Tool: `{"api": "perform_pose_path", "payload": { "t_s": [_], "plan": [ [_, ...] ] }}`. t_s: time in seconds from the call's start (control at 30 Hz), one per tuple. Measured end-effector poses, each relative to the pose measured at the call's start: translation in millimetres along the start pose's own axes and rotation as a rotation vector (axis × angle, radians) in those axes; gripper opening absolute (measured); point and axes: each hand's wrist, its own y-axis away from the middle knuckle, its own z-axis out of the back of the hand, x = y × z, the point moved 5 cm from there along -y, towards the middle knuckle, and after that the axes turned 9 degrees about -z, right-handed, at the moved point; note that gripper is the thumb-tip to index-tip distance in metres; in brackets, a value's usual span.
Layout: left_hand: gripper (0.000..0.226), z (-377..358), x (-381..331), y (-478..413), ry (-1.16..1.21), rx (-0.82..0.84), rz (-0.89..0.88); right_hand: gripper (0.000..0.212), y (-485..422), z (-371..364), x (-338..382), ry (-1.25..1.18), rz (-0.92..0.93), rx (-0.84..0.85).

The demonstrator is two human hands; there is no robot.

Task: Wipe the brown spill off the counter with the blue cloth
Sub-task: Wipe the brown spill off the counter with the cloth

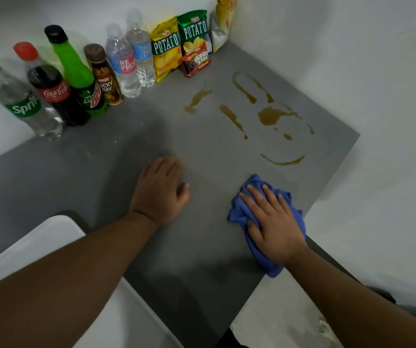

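The right hand [274, 222] is lying flat, fingers spread, on top of a crumpled blue fabric cloth [257, 212], pressing it against the flat grey table [126, 151] close to the table's right edge; the palm is covering the cloth rather than clutching it. The left hand [160, 189] is resting palm down on the bare table near its middle, fingers loosely curled and gripping nothing. The brown liquid spill [269, 115] is sitting toward the far right corner of the table, well beyond the cloth: several separate streaks, a larger puddle and a thin curved line [284, 160] nearest the cloth, none of them touching it. Along the far edge, against the white wall, a row of things is standing upright: a clear plastic Sprite bottle with a green cap [18, 99], a dark Coca-Cola bottle with a red cap [48, 84], a bright green Mountain Dew bottle with a black cap [76, 71], a brown coffee drink bottle [105, 76], two clear water bottles [126, 59], a yellow potato chip bag [165, 49], a green potato chip bag [195, 31] and a small red snack packet [196, 62] leaning in front of the bags.
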Motion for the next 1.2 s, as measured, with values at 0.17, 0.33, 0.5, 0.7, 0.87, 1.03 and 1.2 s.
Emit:
{"api": "perform_pose_path", "payload": {
  "t_s": [0.17, 0.33, 0.5, 0.7, 0.87, 1.03, 1.2],
  "plan": [
    [0.041, -20, -51, -17, 0.076, 0.071, -0.05, 0.067, -21, -4, 38, 0.011, -0.194, -0.04],
    [0.037, -27, -68, -43, 0.082, 0.063, -0.048, 0.07, 15, -14, 21, 0.016, -0.001, -0.047],
    [0.039, -36, -65, -56, 0.059, 0.089, 0.049, 0.064, 12, 2, -39, -0.042, -0.082, -0.047],
    [0.057, -51, -69, -52, 0.002, 0.143, 0.066, 0.065, -27, 9, -22, -0.046, -0.206, -0.054],
    [0.064, -53, -68, -53, -0.014, 0.155, 0.085, 0.066, -5, -2, -37, -0.014, -0.004, -0.075],
    [0.063, -55, -67, -53, -0.034, 0.146, 0.076, 0.069, -20, 4, -77, -0.008, -0.071, -0.07],
    [0.065, -56, -66, -52, -0.037, 0.158, 0.08, 0.071, -50, 8, -58, 0.02, -0.145, -0.038]
  ]
}}
